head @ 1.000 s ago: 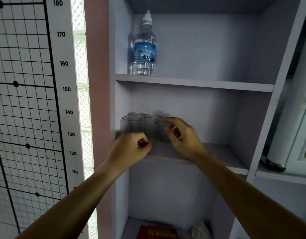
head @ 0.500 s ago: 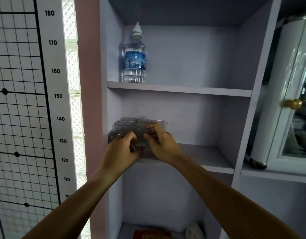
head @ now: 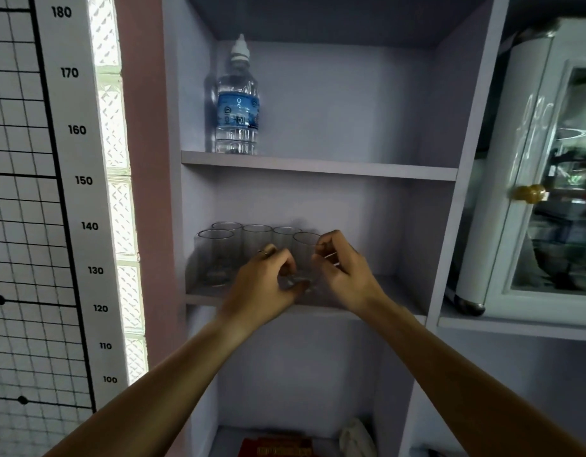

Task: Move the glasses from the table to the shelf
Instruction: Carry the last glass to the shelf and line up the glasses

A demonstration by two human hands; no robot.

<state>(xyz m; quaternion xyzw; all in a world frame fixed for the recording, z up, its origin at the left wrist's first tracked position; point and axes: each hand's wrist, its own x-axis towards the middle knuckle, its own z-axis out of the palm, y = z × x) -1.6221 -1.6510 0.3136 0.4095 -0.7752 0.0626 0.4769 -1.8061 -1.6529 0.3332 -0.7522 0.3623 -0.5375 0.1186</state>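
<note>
Standing on the middle shelf [head: 397, 285] of a pale lilac cabinet are 5 clear glasses. 4 of them sit toward the left: a front-left glass [head: 215, 255] near the side wall, and 3 behind it in a row along the back. The fifth glass [head: 305, 255] stands in front, to the right of the others, and both hands meet at it. The right hand [head: 342, 268] has thumb and fingers curled against its right side near the rim, pinching it. The left hand [head: 268, 285] is curled low at its base, fingertips against the glass; a thin ring shows on one finger. Whether the glass base already rests on the board I cannot tell.

Above, on the upper shelf [head: 318, 166], a water bottle [head: 237, 110] with a blue label stands upright at the left. Below, on the bottom shelf, a red box [head: 278, 448] and a crumpled white cloth [head: 356, 438] lie. Left of the cabinet hangs a height chart [head: 83, 179] marked 100 to 180. Right of it sits a white glass-door cabinet [head: 549, 179] with a gold knob [head: 529, 193].
</note>
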